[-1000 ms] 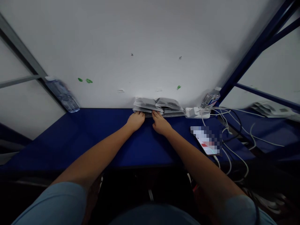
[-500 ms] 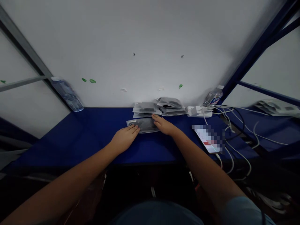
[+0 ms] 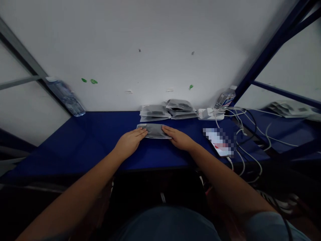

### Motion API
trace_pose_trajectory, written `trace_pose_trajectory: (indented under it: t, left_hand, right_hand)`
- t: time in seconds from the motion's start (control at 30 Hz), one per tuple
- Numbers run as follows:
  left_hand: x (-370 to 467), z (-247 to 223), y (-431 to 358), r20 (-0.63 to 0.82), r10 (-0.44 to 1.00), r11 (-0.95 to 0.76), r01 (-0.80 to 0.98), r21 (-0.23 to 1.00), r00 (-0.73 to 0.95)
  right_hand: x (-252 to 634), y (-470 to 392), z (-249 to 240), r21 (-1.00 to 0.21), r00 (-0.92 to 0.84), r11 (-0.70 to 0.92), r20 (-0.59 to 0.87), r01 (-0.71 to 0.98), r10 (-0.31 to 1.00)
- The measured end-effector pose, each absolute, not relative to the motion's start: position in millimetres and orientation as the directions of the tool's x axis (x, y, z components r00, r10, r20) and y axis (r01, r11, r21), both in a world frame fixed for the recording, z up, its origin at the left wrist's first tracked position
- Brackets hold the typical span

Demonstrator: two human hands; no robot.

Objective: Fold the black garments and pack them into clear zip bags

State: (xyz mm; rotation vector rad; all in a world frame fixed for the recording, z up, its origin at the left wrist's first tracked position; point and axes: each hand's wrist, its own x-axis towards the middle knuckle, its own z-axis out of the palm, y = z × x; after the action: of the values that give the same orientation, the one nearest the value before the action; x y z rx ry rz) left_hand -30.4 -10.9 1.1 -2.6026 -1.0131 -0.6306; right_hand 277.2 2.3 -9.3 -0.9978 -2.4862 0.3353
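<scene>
A flat frosted plastic pouch [image 3: 154, 130] with something dark inside lies on the blue table in front of me. The fingers of my left hand [image 3: 129, 142] rest stretched out on its left end. On the right end, my right hand [image 3: 181, 138] lays its extended fingers over the pouch. Both thumbs are mostly hidden. Just behind stand two piles of similar pouches, a left pile [image 3: 154, 112] and a right pile [image 3: 182, 108], against the wall.
Right of my hands a phone [image 3: 219, 142] with a blurred screen lies on the blue table [image 3: 100, 144], plugged into a cable. Behind it are a white power strip [image 3: 211, 113], tangled white cables [image 3: 242, 124] and a bottle [image 3: 227, 96]. Another bottle [image 3: 66, 97] leans at the left.
The whole view has shifted slightly. My right hand's fingers have drawn closer together on the pouch's right end, and the pouch sits a little farther from the piles.
</scene>
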Motion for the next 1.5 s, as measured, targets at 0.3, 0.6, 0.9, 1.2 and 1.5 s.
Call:
trace_pose_trajectory:
  t: [0.3,0.6,0.9,1.2,1.5]
  left_hand:
    - [-8,17,8,0.554,0.519,-0.772,0.635,-0.023,0.651]
    - [-24,6,19,0.609,0.424,-0.818,0.572,-0.061,0.670]
    - [-10,-3,17,0.596,0.462,-0.820,0.573,0.004,0.657]
    - [-10,2,9,0.552,0.468,-0.843,0.536,0.046,0.689]
    - [-18,5,8,0.682,0.489,-0.809,0.576,0.121,0.544]
  right_hand:
    - [285,3,-1,-0.434,-0.486,0.665,0.460,0.607,0.743]
    - [284,3,-2,-0.389,-0.490,0.647,0.434,0.656,0.756]
    - [253,-2,-1,-0.078,-0.639,0.691,0.317,0.719,0.701]
    - [257,11,-9,-0.145,-0.550,0.612,0.316,0.777,0.773]
    - [278,6,9,-0.217,-0.420,0.557,0.457,0.802,0.784]
